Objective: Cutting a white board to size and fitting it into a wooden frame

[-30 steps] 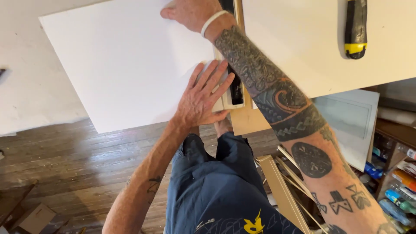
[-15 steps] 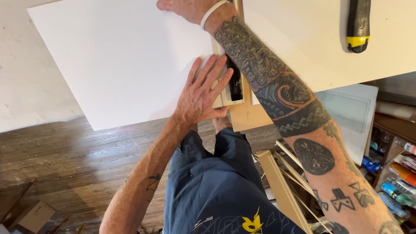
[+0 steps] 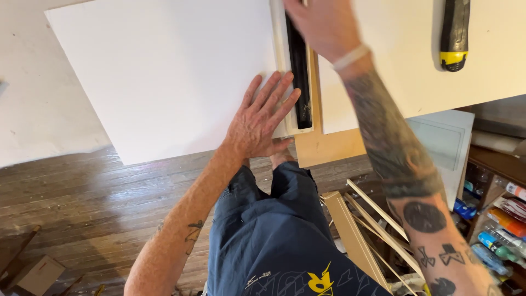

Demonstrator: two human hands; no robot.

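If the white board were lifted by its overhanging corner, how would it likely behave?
The white board overhangs the table edge without drooping, so it is probably stiff. It looks thin and large, so likely light and apt to slide; the left hand presses it flat. The right hand is over the black rail.

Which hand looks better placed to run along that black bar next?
Probably the right hand: it already sits on the black bar at its far end. The left hand lies flat, fingers spread, on the white board.

Soft, even daylight; the white board (image 3: 164,77) glows almost overexposed. Faint shadows fall on the wooden floor (image 3: 82,219). The right hand (image 3: 320,24) is slightly motion-blurred at the top edge.
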